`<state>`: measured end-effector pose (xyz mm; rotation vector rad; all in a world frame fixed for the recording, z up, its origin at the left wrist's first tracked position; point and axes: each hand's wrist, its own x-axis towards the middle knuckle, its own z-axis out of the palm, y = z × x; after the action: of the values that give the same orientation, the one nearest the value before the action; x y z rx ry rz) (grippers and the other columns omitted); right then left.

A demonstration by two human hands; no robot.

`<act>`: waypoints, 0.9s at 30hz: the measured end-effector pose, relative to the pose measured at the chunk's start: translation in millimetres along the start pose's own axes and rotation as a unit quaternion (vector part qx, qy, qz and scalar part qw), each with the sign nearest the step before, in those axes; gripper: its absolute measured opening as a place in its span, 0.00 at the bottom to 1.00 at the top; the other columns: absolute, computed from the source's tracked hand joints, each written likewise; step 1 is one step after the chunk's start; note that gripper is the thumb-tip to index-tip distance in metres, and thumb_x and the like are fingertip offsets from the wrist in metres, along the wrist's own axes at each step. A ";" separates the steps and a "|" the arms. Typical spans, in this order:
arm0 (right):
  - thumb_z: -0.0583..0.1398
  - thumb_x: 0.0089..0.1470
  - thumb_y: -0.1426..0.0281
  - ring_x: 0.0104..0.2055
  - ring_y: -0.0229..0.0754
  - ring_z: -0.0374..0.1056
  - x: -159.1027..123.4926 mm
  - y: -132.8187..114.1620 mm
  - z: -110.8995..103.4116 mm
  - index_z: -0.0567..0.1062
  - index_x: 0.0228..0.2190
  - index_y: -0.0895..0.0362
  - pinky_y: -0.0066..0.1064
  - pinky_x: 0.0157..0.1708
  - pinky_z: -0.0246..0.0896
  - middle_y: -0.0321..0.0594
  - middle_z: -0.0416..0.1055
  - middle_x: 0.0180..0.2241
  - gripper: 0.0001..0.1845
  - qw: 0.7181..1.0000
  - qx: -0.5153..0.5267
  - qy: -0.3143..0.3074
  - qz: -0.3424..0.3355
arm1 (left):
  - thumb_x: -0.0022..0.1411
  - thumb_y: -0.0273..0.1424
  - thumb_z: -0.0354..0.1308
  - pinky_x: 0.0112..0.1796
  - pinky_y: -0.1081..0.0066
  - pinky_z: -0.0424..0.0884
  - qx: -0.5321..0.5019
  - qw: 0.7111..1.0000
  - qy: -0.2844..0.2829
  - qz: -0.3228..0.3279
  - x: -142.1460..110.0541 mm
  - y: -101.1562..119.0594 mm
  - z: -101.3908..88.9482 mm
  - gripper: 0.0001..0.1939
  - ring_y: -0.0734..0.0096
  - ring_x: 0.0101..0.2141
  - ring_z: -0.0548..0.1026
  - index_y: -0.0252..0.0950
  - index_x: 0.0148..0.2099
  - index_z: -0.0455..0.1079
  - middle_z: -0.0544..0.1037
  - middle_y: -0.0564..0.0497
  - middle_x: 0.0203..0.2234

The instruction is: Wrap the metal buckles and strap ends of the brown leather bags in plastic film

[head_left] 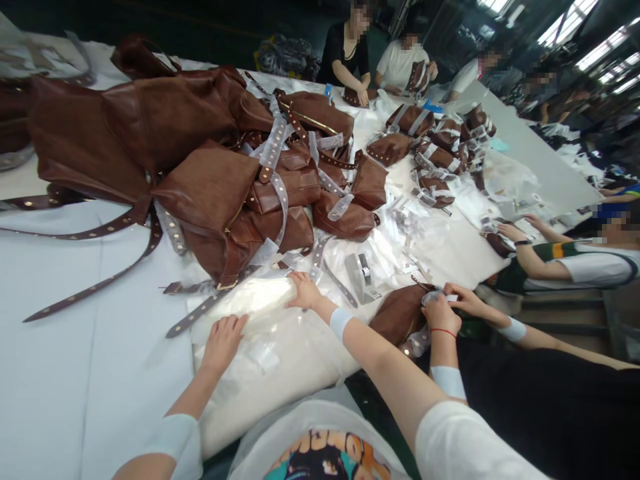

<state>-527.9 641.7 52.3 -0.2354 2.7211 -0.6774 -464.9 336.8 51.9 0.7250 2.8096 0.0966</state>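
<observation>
A puffy white plastic packet (263, 291) lies on the near table edge in front of me. My left hand (225, 343) rests at its lower left side, fingers extended and slightly bent against the plastic. At its right end, my right hand (304, 291) has thumb and fingers closed around the edge; the fingertips' undersides are hidden. Just beyond the packet a studded dark brown strap (197, 320) lies on the table. Behind it sits a pile of brown suede bags (210, 190), some straps wrapped in clear plastic.
A grey tape dispenser (363, 277) stands to the right. Close beside my right arm, a co-worker's hands (443, 313) work at a small brown bag (400, 310). Wrapped brown bags (440, 157) lie further back, with other people around the table. White tabletop (45, 373) extends left.
</observation>
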 end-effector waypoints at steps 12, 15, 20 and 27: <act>0.77 0.38 0.53 0.51 0.62 0.71 0.4 -25.7 13.0 0.68 0.56 0.61 0.49 0.52 0.66 0.55 0.75 0.48 0.50 0.993 -0.086 -0.079 -0.033 | 0.59 0.20 0.59 0.57 0.56 0.64 -0.012 0.999 0.024 0.021 22.7 -6.0 4.4 0.23 0.49 0.59 0.66 0.37 0.57 0.71 0.69 0.39 0.60; 0.75 0.46 0.57 0.47 0.58 0.74 -10.1 -37.7 23.1 0.68 0.57 0.59 0.44 0.49 0.66 0.51 0.77 0.45 0.42 0.990 -0.081 -0.091 -0.071 | 0.55 0.19 0.64 0.63 0.52 0.58 -0.010 0.999 0.043 0.031 36.5 -5.3 -1.0 0.38 0.47 0.67 0.57 0.39 0.66 0.63 0.54 0.39 0.71; 0.71 0.55 0.65 0.54 0.50 0.71 -36.7 -48.1 38.0 0.71 0.53 0.50 0.39 0.55 0.60 0.40 0.77 0.48 0.27 0.981 -0.058 -0.109 -0.152 | 0.51 0.19 0.66 0.68 0.45 0.47 -0.007 0.999 0.028 0.046 51.3 -1.9 -11.4 0.49 0.45 0.72 0.46 0.34 0.72 0.54 0.49 0.39 0.74; 0.70 0.53 0.55 0.63 0.60 0.60 -31.6 -27.7 39.8 0.62 0.62 0.60 0.51 0.60 0.58 0.57 0.66 0.60 0.43 0.998 -0.057 -0.040 -0.005 | 0.51 0.28 0.68 0.69 0.44 0.46 -0.012 0.997 -0.061 0.041 66.4 -13.8 -11.0 0.36 0.47 0.65 0.62 0.32 0.63 0.67 0.70 0.36 0.62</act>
<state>-482.3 608.0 41.0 -0.2981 2.6868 -0.5048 -530.5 356.8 46.9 0.8129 2.6586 0.0956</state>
